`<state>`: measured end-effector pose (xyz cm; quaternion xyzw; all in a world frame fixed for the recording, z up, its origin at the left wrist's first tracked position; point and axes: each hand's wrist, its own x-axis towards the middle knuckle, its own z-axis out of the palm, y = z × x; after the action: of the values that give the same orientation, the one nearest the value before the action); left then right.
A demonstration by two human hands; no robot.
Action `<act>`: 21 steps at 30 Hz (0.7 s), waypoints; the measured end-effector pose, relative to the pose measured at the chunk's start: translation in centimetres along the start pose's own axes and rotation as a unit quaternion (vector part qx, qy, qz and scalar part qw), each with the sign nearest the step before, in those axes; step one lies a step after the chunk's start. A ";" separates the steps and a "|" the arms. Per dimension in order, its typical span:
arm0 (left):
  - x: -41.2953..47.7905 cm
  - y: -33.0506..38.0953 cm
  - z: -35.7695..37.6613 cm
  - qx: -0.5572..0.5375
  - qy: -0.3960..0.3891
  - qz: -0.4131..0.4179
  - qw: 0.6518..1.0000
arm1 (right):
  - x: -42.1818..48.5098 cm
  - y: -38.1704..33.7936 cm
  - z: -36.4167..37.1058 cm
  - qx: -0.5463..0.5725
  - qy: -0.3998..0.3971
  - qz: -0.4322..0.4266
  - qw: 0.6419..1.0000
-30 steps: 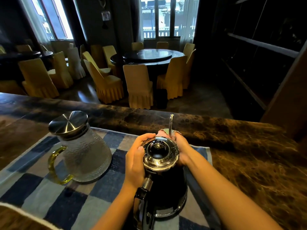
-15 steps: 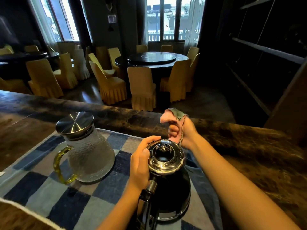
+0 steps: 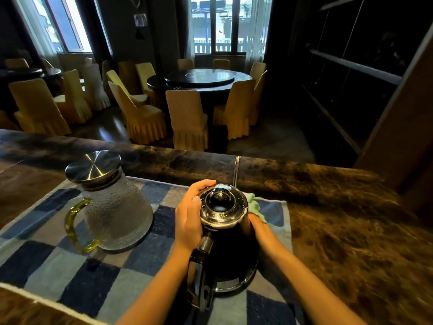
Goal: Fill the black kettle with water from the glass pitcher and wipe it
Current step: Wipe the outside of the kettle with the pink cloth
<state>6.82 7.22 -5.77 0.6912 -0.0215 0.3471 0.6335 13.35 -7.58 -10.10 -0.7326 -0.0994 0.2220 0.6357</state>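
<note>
- Left hand (image 3: 188,216) clamped on kettle (image 3: 230,256) lid rim, 9 o'clock side.
- Right hand (image 3: 256,227) presses cloth (image 3: 254,205) on kettle, 3 o'clock; grip partly hidden.
- Pitcher (image 3: 114,207) at 9 o'clock, apart.

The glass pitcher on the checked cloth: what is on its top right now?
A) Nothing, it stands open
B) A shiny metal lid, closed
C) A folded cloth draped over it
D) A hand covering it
B: the glass pitcher stands upright on the checked cloth with a round metal lid seated on its neck, and neither hand touches it.
</note>
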 end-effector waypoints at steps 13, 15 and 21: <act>-0.1 0.3 0.2 -0.012 -0.006 -0.026 1.000 | -3.5 -4.8 2.3 0.093 0.054 -0.136 0.985; -0.1 0.5 0.3 -0.003 -0.005 -0.026 1.000 | -2.9 -3.8 2.2 0.069 0.075 -0.114 0.988; 0.0 0.2 0.0 0.005 -0.009 -0.009 1.000 | -7.0 1.8 3.5 0.118 0.122 0.030 0.985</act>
<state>6.73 7.13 -5.57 0.6979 -0.0190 0.3350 0.6327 5.35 -7.76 -10.76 -0.6767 0.0279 0.1597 0.7182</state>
